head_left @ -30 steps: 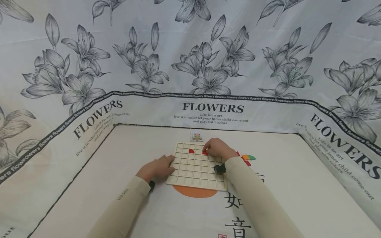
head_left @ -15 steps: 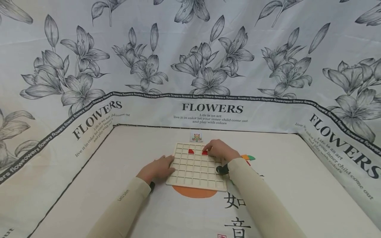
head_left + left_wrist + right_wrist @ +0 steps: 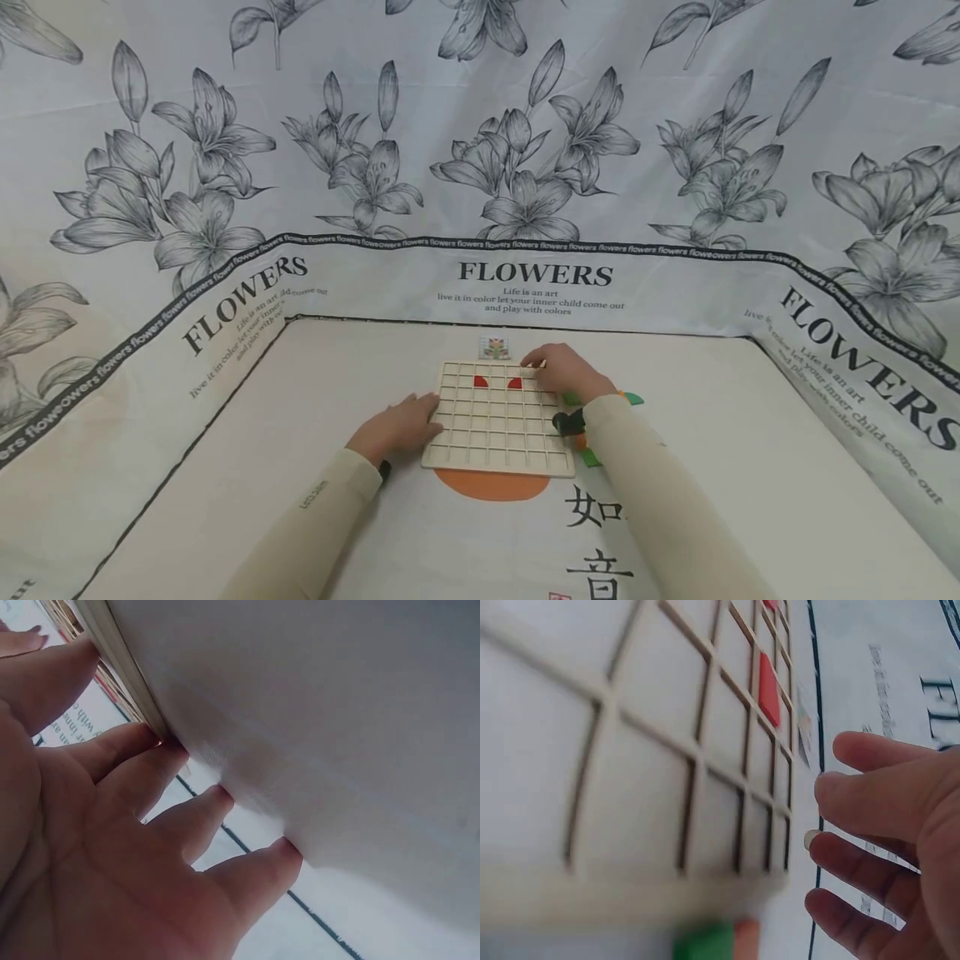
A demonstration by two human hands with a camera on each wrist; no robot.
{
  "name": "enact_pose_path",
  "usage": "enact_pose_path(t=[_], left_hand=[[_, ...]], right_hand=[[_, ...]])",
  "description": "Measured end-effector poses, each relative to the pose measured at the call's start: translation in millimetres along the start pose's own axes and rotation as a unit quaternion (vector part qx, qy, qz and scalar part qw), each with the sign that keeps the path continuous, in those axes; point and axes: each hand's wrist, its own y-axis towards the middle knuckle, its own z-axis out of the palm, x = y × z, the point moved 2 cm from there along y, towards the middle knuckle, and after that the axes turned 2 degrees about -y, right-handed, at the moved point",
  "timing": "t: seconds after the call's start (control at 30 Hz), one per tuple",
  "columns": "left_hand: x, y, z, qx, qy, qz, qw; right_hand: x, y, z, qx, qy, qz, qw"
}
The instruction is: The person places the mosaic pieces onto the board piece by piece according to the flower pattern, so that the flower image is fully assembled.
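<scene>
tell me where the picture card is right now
In the head view, the card lies just past the far edge of the board, near that edge's middle and left of the right hand.

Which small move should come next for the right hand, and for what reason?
Probably the right hand should pick up one of the loose pieces to the right of the board: this hand holds nothing, and only two red pieces show in the grid.
</scene>
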Motion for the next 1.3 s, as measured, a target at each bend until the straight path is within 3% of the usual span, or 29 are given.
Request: enact_pose_path(t=[0.13,0.67,1.03,1.3], left_hand=[[-1.0,-2.1,-1.3,-0.004,0.001,-0.001,1.0000],[3.0,3.8,3.1,-0.003,0.003,-0.004,1.0000],[0.1,4.1,1.7,-0.008,0.008,-0.005,0.9999],[0.9,4.3,3.6,-0.012,0.003,-0.007,0.9999]], right_hand=[[-17,-8.0,-16,-0.011,-0.004,0.038,0.9992],[-67,-32.3,-35,0.060,-0.035,0.139,0.9879],[-75,-38.0,-34,0.085,-0.045,0.145,0.9848],[-80,-36.9,-31,0.058,-0.051,0.137,0.9875]])
